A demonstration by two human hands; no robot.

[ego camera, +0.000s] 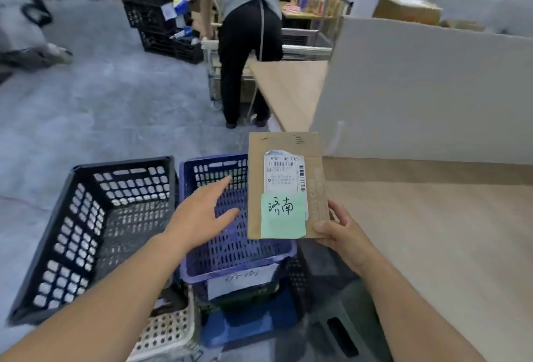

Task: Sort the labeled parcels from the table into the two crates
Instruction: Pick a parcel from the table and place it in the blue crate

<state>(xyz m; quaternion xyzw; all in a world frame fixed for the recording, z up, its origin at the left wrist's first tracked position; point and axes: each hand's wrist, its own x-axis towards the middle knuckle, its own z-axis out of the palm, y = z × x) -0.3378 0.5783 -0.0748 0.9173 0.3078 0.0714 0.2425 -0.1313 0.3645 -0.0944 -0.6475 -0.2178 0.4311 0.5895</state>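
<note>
Black crate (83,232): stands on the grey floor at the far left, touching the left wall of the blue crate; nothing shows inside it.
Left arm: bare, reaching up from the lower left corner on a slant towards the middle.
Left hand (199,214): open and holding nothing, palm down, with straight, spread fingers; it hovers above the inside of the blue crate, fingertips pointing towards the parcel.
Blue crate (236,249): just right of the black one and raised on other bins; a white paper label (242,278) with handwriting hangs on its near wall.
Parcel (285,148): a flat brown cardboard mailer held upright, facing the camera, over the right edge of the blue crate, just left of the table.
Parcel labels: a white shipping label (284,172) with barcodes, and below it a green note (282,216) with two handwritten characters.
Right hand (343,234): pinches the parcel's lower right corner, thumb on the front face and fingers curled behind.
Right arm: bare, rising from the lower right.
Table (432,232): light wood, to the right, backed by a white panel (432,87).
Background: another person (248,30) stands with their back turned beside stacked black crates (150,1).
</note>
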